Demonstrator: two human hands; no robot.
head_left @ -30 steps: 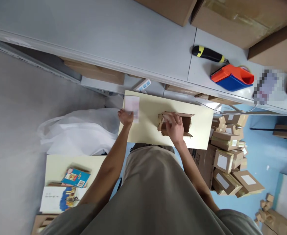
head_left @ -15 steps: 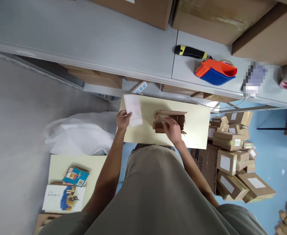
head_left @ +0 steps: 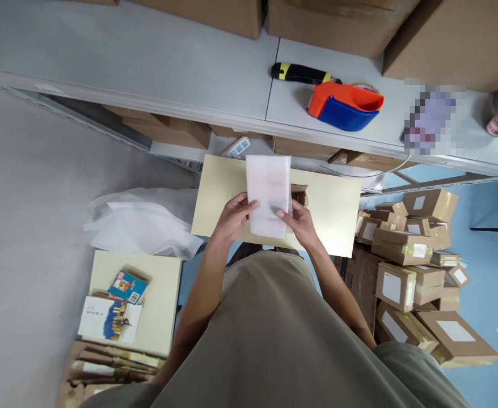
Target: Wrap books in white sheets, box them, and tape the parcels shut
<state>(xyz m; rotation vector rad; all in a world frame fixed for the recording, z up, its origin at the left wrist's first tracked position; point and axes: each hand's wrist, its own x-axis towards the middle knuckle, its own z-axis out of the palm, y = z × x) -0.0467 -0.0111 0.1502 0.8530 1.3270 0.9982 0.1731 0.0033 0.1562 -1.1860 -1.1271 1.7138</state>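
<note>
- Cream tabletop (head_left: 329,218) before you bears a carton (head_left: 302,192).
- Your left hand (head_left: 231,217) and right hand (head_left: 303,225) pinch a white packet (head_left: 269,187) by its sides.
- Grey bench (head_left: 168,73) far; boxes (head_left: 396,241) right.

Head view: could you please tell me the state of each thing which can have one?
White packet: held in both hands
Left hand: gripping the packet's left edge
Right hand: gripping its right edge
Small carton: open, mostly hidden behind the packet
Blue book: closed
White sheeting: crumpled
Labelled boxes: shut, piled up
Tape dispenser: set down
</note>
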